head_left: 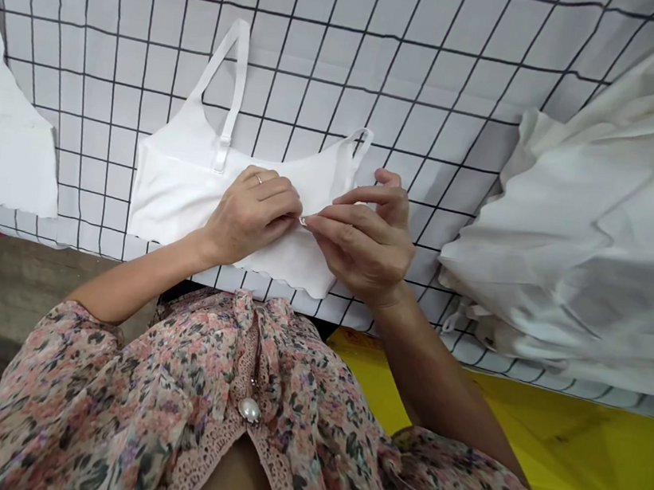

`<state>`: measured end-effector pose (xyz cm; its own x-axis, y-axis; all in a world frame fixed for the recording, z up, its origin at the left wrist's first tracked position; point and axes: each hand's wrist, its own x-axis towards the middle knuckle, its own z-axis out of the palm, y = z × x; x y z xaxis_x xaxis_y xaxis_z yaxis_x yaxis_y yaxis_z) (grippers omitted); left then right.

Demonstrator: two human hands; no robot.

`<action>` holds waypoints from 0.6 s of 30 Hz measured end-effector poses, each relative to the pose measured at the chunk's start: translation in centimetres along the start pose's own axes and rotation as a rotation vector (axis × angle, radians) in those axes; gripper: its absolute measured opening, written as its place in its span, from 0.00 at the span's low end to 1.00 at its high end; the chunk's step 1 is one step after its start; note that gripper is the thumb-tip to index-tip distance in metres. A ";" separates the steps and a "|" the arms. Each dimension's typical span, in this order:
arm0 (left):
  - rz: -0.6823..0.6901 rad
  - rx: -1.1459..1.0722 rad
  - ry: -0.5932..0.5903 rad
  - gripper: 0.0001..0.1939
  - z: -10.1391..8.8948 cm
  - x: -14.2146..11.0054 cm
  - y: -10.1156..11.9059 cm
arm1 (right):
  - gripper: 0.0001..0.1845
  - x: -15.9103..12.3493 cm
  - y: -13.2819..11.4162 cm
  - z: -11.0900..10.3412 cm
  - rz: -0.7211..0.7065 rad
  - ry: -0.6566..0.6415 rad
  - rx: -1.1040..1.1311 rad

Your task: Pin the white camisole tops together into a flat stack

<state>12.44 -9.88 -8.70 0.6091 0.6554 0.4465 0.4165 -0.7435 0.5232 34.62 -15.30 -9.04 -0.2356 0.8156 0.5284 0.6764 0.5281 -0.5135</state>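
Under the bra [186, 194] we see a white cloth [346, 6] ruled with dark lines, reaching well beyond it to the left, right and far side; its near edge runs close to the bra's hem. On the near side of the bra we look down on a floral blouse [162, 400] trimmed with lace. To the right of the bra, and apart from it, we find a creased heap of white fabric [596, 256]. Yellow material [606, 458] shows nearer than the bra and to its right. A second garment [8, 147], also white, lies flat to the bra's left.

The bra itself lies spread out, its left strap [237, 80] in a tall loop above it. We see the left hand [259, 208] over the bra's middle, fingers curled; what they grip we cannot tell. The right hand [369, 239] is over the bra's right part, thumb and forefinger pinched together, little finger raised. A pearl button [249, 409] sits on the near side of the bra. Over the bra, between the hands, we make out a white piece [303, 222] in the right hand's pinch.
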 end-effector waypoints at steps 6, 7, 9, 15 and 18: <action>0.006 -0.023 -0.011 0.09 0.1 0.0 -0.2 | 0.05 -0.3 0.2 0.0 0.014 0.009 0.030; 0.019 -0.025 0.004 0.09 0.0 0.0 -0.2 | 0.05 -0.3 0.2 0.0 0.014 0.003 0.030; 0.025 -0.031 0.018 0.09 0.0 0.1 -0.1 | 0.05 -0.2 0.2 0.0 0.019 -0.011 0.029; 0.039 -0.021 0.037 0.10 0.0 0.3 -0.1 | 0.08 0.1 -0.1 0.2 -0.009 0.070 0.061; 0.043 -0.012 0.045 0.10 0.0 0.4 0.0 | 0.07 0.0 0.0 0.2 -0.002 0.045 0.021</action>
<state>12.63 -9.61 -8.56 0.5957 0.6280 0.5007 0.3823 -0.7700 0.5109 34.47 -15.26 -9.20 -0.2049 0.8033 0.5592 0.6614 0.5348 -0.5259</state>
